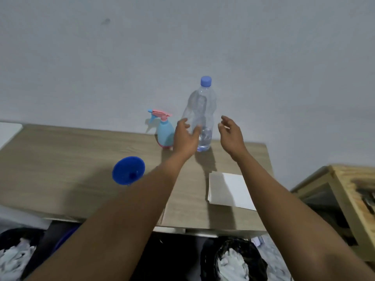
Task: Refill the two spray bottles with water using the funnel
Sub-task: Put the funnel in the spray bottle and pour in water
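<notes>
Nothing is held: the left hand (185,138) and the right hand (231,134) are seen with fingers loosely spread, one on each side of the capped water bottle (202,106). Whether the left fingers touch it cannot be told. At its 9 o'clock the spray bottle (164,131) is stood, partly hidden by the left hand. The blue funnel (128,170) is laid at 7 o'clock on the wooden table (60,159).

A light-blue spray bottle (165,132) with a pink trigger head and pink base stands upright at the back of the worktop (60,159). Just to its right stands a clear water bottle (200,116), blue-capped, with little water left inside. The blue funnel (128,170) lies well apart, nearer the front left.
</notes>
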`<state>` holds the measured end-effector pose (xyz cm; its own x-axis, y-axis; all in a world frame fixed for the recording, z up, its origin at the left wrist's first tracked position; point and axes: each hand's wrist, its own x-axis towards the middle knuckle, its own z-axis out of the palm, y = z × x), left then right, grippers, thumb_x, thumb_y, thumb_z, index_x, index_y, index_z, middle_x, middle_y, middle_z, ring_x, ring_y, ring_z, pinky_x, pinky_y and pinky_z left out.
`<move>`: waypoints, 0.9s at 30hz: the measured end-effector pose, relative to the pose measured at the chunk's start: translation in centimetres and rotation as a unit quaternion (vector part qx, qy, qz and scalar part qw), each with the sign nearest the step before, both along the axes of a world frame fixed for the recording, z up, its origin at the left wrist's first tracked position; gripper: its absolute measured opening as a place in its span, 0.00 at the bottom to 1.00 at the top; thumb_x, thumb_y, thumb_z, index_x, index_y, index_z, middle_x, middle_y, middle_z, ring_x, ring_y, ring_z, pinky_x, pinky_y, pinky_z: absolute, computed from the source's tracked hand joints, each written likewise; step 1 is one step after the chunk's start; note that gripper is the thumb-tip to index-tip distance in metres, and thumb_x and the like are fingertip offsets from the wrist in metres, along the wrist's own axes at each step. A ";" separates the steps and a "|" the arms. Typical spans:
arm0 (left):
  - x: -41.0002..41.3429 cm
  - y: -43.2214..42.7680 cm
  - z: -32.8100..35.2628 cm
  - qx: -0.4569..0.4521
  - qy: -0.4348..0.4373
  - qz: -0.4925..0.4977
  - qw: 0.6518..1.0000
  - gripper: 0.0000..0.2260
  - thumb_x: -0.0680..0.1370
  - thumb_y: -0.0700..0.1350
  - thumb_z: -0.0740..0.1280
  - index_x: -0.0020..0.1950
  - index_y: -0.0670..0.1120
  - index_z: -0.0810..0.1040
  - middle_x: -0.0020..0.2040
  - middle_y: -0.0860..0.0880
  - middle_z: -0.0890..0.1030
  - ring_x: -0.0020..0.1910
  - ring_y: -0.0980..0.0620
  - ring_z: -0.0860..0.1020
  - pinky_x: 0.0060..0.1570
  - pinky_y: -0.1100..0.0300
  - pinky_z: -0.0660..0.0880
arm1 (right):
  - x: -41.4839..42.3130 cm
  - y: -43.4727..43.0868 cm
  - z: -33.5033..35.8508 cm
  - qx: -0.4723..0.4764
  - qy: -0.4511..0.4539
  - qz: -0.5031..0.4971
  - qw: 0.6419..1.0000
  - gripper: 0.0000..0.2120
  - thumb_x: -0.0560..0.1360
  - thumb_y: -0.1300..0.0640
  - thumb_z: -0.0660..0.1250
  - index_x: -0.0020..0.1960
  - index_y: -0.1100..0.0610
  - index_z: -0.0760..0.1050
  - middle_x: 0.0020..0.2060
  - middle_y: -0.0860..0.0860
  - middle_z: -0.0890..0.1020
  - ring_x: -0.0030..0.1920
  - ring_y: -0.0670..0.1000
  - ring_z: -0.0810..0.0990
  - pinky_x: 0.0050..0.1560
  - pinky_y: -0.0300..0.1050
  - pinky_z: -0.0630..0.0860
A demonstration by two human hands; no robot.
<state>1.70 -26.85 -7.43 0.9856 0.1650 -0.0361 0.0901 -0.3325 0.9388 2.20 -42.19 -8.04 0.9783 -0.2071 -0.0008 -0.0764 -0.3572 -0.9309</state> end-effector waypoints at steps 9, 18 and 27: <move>6.8 -1.4 2.3 0.012 0.020 -0.074 0.997 0.31 0.77 0.57 0.67 0.77 0.51 0.61 0.70 0.49 0.73 0.67 0.48 0.73 0.65 0.55 0.70 | 2.8 0.6 2.5 0.063 0.050 0.081 0.993 0.27 0.82 0.61 0.56 0.80 0.53 0.57 0.76 0.50 0.67 0.74 0.51 0.67 0.71 0.46 0.67; -2.5 1.3 3.8 -0.007 -0.032 -0.068 0.997 0.32 0.75 0.54 0.72 0.75 0.51 0.64 0.64 0.50 0.76 0.61 0.49 0.76 0.64 0.50 0.74 | -6.3 1.9 3.7 0.114 0.019 0.091 0.989 0.26 0.81 0.64 0.58 0.78 0.49 0.62 0.69 0.40 0.71 0.70 0.43 0.71 0.73 0.48 0.68; -10.3 4.7 2.5 -0.046 -0.034 -0.073 0.996 0.23 0.73 0.51 0.74 0.63 0.64 0.67 0.55 0.55 0.78 0.57 0.52 0.78 0.62 0.47 0.76 | -13.7 3.8 1.9 0.097 0.021 0.127 0.987 0.26 0.81 0.65 0.58 0.75 0.46 0.64 0.67 0.39 0.73 0.68 0.42 0.72 0.68 0.37 0.69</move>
<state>-8.59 -22.14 -4.97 0.9995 0.0191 0.0235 -0.0180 -0.2490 0.9683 -11.45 -38.43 -6.15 0.9969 0.0523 -0.0589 -0.0483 -0.1854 -0.9815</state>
